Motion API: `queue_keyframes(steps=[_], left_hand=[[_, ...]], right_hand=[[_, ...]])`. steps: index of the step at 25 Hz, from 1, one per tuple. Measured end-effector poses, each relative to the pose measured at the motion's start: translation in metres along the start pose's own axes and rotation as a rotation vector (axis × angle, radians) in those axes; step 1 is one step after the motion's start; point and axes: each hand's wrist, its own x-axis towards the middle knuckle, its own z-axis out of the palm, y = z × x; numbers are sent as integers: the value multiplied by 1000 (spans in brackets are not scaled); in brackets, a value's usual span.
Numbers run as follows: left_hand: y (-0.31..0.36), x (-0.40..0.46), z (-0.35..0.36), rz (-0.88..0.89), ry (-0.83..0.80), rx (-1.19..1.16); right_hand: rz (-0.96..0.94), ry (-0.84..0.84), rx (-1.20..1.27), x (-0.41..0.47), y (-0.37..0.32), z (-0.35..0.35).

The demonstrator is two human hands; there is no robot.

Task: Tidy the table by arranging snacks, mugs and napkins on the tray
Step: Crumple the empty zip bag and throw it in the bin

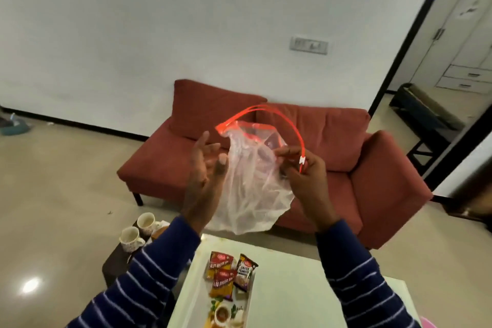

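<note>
I hold up a clear plastic zip bag (250, 189) with an orange-red zip strip, raised above the table. My right hand (306, 176) pinches the bag's edge and the strip near its white slider. My left hand (205, 168) is beside the bag with fingers spread, touching its left side. Below, three snack packets (230, 273) lie on a white tray (191, 298) with a printed food picture. Two patterned white mugs (138, 231) stand on a dark side table at the left, partly behind my left sleeve. No napkins are visible.
The white table (292, 287) fills the lower middle. A red sofa (332, 141) stands just beyond it against the wall. Bare tiled floor lies to the left. A doorway with a dark bench is at the right.
</note>
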Motion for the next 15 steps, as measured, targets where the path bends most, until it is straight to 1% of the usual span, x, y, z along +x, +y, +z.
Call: queue_keyframes(steps=[2, 3, 5, 6, 7, 8, 9, 10, 11, 13, 15], left_hand=[[-4, -18, -2, 118, 21, 95], [-5, -28, 3, 128, -11, 88], [-3, -42, 21, 75, -109, -12], [1, -46, 32, 38, -154, -113], [6, -46, 43, 0, -190, -242], [11, -43, 53, -47, -211, -363], [16, -39, 62, -101, -219, -446], [21, -35, 69, -163, -216, -481], [26, -30, 76, -236, -195, -492], [30, -24, 86, -346, -107, -467], [29, -19, 90, -354, 16, -411]], right_hand=[[11, 99, 163, 12, -25, -21], [42, 135, 287, 17, -35, -27], [167, 154, 581, 22, -49, -31], [250, 127, 686, 23, -52, -30], [344, 52, 731, 21, -53, -25], [434, -61, 728, 15, -53, -18], [496, -190, 682, 6, -52, -10], [521, -313, 598, -4, -50, -3], [490, -389, 467, -14, -48, 2], [279, -406, 74, -20, -43, 4], [110, -424, -261, -17, -45, -4]])
